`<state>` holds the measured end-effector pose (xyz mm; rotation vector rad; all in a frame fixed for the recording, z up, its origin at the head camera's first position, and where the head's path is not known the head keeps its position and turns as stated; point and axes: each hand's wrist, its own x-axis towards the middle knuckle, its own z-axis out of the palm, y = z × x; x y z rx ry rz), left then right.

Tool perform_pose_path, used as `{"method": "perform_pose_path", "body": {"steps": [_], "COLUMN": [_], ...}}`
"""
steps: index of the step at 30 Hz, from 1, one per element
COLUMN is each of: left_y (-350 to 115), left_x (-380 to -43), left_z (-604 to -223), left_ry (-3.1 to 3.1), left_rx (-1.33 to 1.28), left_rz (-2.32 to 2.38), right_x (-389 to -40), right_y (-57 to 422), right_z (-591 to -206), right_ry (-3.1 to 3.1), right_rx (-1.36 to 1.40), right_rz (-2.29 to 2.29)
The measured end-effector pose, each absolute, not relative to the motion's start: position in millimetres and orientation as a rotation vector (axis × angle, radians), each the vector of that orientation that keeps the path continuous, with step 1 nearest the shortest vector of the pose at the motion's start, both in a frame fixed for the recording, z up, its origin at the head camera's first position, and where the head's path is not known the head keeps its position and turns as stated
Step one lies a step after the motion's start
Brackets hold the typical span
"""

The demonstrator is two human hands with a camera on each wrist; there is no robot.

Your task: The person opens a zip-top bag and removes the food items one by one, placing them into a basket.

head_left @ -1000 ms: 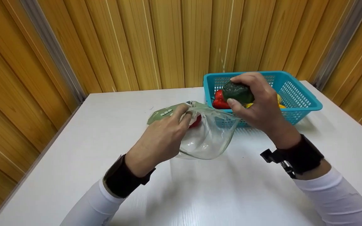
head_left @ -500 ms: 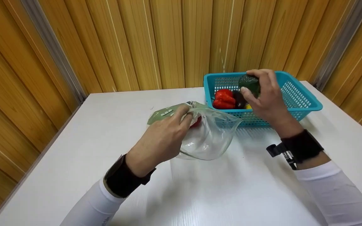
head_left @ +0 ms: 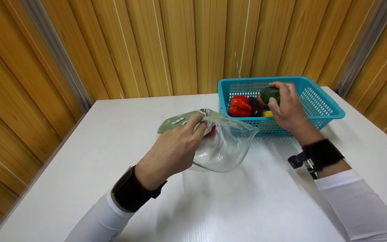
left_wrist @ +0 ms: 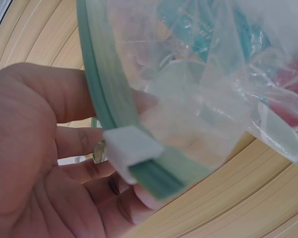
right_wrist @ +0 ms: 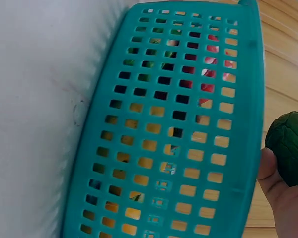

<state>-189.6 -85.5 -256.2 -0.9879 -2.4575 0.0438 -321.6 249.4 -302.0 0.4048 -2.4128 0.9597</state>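
My left hand [head_left: 173,148] grips the edge of a clear zip bag [head_left: 225,148] with a green printed part [head_left: 173,123]. In the left wrist view the bag's green zip strip [left_wrist: 97,74] and white slider [left_wrist: 131,148] lie against the fingers. Something red [head_left: 210,130] shows inside the bag, whose mouth gapes toward the right. Over the blue-green basket [head_left: 324,116], my right hand [head_left: 289,109] holds a dark green avocado [head_left: 269,95] between thumb and fingers. The right wrist view has the avocado [right_wrist: 290,146] beyond the basket's rim.
In the basket lie a red bell pepper [head_left: 239,107], a dark purple eggplant [head_left: 255,107] and a yellow item [head_left: 267,114]. A white table [head_left: 113,134] carries the bag and basket. Wood-look panels [head_left: 180,47] stand behind.
My right hand has carried the avocado right from near the bag's mouth, then lowered it into the basket's space. The left hand and bag have stayed nearly still.
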Motion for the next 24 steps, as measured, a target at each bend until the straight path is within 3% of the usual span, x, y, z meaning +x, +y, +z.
{"method": "perform_pose_path", "body": {"steps": [24], "left_y": [-86], "left_x": [-189], "left_z": [-256], "left_ry": [-2.430], "left_rx": [-1.009], "left_rz": [0.007], "right_x": [-327], "right_y": [266], "right_z": [-304], "right_ry": [-2.764], "right_rx": [0.293], "right_rz": [0.776]}}
